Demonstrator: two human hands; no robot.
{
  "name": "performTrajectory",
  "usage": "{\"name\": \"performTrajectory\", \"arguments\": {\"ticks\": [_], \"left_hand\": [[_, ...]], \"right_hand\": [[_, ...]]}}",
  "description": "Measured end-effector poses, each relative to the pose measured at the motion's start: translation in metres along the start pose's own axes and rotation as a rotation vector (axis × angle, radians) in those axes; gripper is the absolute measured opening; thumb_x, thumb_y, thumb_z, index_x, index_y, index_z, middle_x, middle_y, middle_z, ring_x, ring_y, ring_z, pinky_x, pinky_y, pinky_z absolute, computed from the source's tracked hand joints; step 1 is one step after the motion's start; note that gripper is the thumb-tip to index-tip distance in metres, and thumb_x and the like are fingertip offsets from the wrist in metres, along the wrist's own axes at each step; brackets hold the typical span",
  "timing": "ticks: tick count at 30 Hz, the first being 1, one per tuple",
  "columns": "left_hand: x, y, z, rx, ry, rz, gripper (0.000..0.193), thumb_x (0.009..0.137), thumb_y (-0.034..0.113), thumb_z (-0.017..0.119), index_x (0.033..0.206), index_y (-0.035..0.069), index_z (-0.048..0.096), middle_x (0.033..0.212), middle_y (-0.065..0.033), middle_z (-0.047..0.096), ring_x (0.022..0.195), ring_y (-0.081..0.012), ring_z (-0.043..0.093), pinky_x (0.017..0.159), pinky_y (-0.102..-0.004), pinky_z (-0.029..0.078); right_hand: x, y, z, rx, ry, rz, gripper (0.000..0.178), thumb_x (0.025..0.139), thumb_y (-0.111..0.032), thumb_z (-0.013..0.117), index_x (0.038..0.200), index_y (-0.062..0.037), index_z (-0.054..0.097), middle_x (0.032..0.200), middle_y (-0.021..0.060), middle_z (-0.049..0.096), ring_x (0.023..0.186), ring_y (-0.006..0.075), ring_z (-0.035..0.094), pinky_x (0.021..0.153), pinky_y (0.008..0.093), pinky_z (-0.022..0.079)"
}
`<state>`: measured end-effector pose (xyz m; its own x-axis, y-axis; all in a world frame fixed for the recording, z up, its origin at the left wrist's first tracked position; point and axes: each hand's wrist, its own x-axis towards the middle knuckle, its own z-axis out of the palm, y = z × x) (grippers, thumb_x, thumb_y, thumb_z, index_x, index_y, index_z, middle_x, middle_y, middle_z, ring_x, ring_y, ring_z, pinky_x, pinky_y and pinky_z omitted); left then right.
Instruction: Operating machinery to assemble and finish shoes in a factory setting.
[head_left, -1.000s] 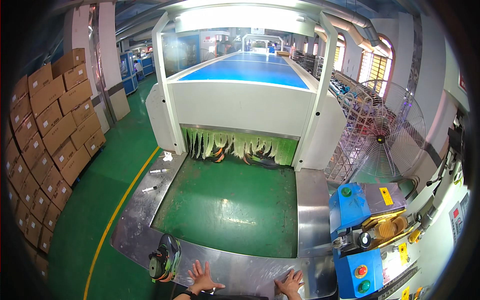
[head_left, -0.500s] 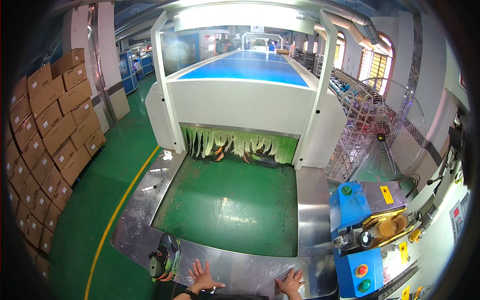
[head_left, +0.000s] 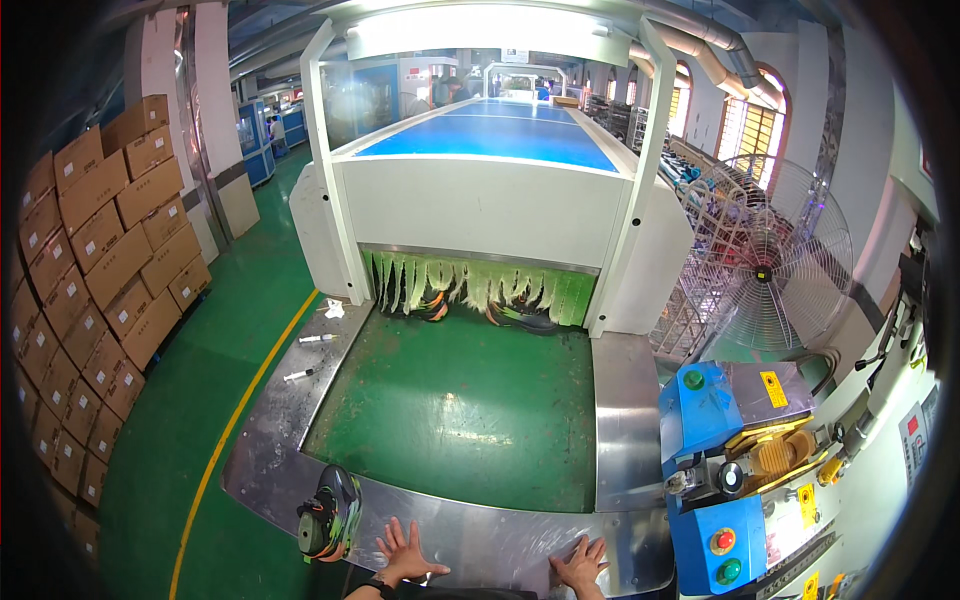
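My left hand (head_left: 402,553) lies flat with fingers spread on the metal ledge (head_left: 480,545) at the near edge. Farther right, my right hand (head_left: 580,568) rests on the same ledge, fingers apart and holding nothing. A dark shoe with orange and green trim (head_left: 332,512) stands on the ledge just left of my left hand, apart from it. Two more shoes sit on the green surface at the far opening, a left one (head_left: 433,306) and a right one (head_left: 520,318), both partly hidden by a torn green strip curtain (head_left: 574,300).
Two syringes (head_left: 318,339) and white crumpled material (head_left: 334,311) lie on the left metal side. At right are a blue control box with red and green buttons (head_left: 722,545), a machine part with a yellow-brown pad (head_left: 783,455) and a large fan (head_left: 762,274). Stacked cartons (head_left: 120,255) stand left.
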<state>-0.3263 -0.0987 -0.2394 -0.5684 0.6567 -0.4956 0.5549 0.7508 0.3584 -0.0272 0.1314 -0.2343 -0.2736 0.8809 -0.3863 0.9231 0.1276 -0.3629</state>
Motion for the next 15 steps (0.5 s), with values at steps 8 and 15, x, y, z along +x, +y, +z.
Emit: {"name": "performTrajectory", "arguments": {"ticks": [8,15], "left_hand": [[-0.001,0.0006,-0.0014,-0.004,-0.006,-0.003,0.149,0.047,0.08,0.071,0.15,0.006,-0.008,0.145,-0.0351,-0.028,0.134,-0.0486,-0.03,0.1,-0.0649,-0.02],[0.0008,-0.0011,0.0003,-0.006,-0.009,-0.004,0.15,0.047,0.08,0.071,0.15,0.005,-0.009,0.145,-0.0349,-0.028,0.134,-0.0483,-0.03,0.1,-0.0653,-0.019]], "right_hand": [[-0.0009,-0.0011,-0.001,0.014,-0.012,-0.008,0.109,0.068,-0.056,0.072,0.146,-0.0015,0.02,0.15,0.0346,0.005,0.142,0.0453,0.002,0.105,0.0698,0.006],[-0.0007,-0.0014,-0.001,-0.008,0.0,0.007,0.109,0.068,-0.057,0.072,0.146,-0.0012,0.021,0.149,0.0347,0.006,0.142,0.045,0.002,0.105,0.0699,0.006]]}}
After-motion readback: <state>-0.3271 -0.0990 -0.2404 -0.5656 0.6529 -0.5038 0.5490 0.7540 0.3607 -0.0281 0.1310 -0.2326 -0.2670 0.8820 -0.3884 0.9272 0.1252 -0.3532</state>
